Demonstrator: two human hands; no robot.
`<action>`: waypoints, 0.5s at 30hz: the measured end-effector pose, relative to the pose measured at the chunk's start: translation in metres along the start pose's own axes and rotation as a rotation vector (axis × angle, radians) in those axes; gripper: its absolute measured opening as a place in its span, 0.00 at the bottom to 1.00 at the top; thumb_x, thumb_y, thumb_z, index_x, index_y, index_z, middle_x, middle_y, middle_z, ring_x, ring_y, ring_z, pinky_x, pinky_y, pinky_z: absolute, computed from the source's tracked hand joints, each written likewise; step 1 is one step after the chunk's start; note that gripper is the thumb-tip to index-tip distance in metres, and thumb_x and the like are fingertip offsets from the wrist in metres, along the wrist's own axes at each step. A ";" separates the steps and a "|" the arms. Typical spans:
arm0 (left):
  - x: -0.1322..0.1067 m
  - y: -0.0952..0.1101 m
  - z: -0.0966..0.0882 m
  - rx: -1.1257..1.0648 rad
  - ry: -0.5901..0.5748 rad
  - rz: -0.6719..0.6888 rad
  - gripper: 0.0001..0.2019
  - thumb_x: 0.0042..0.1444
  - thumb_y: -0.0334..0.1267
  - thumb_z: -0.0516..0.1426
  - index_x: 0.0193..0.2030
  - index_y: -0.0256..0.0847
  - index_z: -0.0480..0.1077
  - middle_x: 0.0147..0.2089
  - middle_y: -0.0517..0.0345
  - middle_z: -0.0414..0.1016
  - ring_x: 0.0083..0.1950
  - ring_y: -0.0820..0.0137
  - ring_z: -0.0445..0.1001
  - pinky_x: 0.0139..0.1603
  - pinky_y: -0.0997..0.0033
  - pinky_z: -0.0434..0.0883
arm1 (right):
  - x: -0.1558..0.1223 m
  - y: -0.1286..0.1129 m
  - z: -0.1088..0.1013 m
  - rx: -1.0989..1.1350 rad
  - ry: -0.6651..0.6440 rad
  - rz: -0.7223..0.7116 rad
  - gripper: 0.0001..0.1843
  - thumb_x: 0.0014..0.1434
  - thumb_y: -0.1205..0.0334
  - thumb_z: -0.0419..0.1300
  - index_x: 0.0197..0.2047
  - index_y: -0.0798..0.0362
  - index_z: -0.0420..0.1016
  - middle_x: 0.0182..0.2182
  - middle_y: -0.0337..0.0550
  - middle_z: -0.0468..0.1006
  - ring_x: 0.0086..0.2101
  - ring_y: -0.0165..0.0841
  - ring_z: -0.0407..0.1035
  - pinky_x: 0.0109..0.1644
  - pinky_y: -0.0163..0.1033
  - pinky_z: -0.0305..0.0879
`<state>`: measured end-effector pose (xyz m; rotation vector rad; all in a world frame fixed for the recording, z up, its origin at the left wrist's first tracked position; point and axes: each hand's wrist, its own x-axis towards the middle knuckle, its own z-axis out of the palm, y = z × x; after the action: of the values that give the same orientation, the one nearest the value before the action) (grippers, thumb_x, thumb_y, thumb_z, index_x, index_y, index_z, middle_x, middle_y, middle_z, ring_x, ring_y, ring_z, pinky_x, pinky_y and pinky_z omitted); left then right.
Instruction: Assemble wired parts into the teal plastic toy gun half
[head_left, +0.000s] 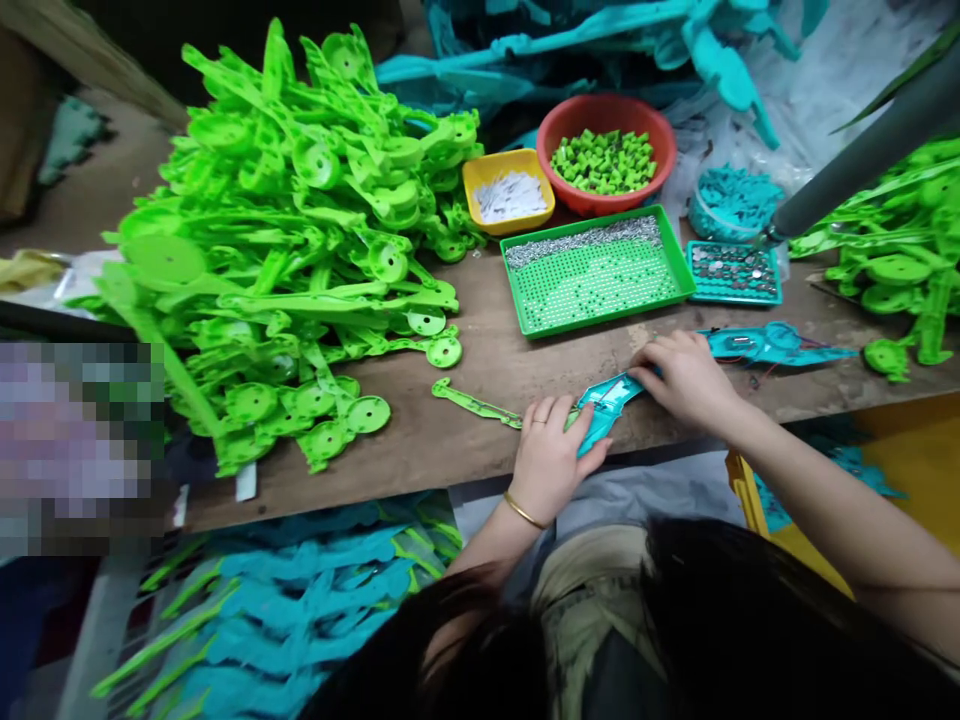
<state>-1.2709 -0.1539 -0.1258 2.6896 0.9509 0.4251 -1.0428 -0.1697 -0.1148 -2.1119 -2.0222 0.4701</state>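
Lots of lime green here: the pile [300, 220] at 10 o'clock is all that shade, and so's the slim part [480, 405] on the brown desk [412, 445]. The workpiece [609, 396] is bright turquoise. Noon's got a yellow tray [517, 226] of white bits [514, 195]; at 1 o'clock, a red-orange bowl [600, 204] of lime-and-black chunks [604, 160]. The 2 o'clock tray [611, 316] is green with a dotted grid pattern. Oh, and a gold bangle [525, 512].

Left hand [551, 450], palm down, fingers [541, 408] bent; right hand [686, 375], farther forward, fingers curled and pointing leftward; right forearm [832, 490] extended diagonally from the lower right.
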 end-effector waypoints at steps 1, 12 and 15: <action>0.000 0.000 0.000 0.002 0.001 0.000 0.19 0.59 0.48 0.56 0.51 0.37 0.72 0.50 0.44 0.71 0.51 0.57 0.66 0.55 0.52 0.66 | 0.000 -0.001 0.000 0.006 0.005 0.011 0.10 0.62 0.59 0.54 0.35 0.52 0.74 0.36 0.43 0.78 0.41 0.39 0.65 0.48 0.44 0.50; 0.001 -0.002 0.000 0.012 -0.001 0.013 0.19 0.57 0.46 0.58 0.50 0.36 0.73 0.49 0.43 0.71 0.50 0.57 0.68 0.54 0.52 0.67 | -0.003 -0.006 -0.003 -0.010 -0.044 0.082 0.12 0.61 0.61 0.51 0.33 0.54 0.75 0.34 0.45 0.77 0.40 0.39 0.65 0.48 0.45 0.50; 0.000 -0.002 0.001 0.020 -0.001 0.013 0.19 0.58 0.47 0.58 0.50 0.36 0.73 0.49 0.43 0.71 0.51 0.56 0.67 0.55 0.52 0.67 | 0.000 -0.010 -0.003 -0.077 -0.054 0.090 0.14 0.61 0.61 0.49 0.33 0.54 0.74 0.35 0.47 0.78 0.39 0.39 0.65 0.47 0.46 0.50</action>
<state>-1.2716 -0.1521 -0.1272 2.7155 0.9429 0.4191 -1.0517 -0.1688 -0.1087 -2.2665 -2.0115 0.4751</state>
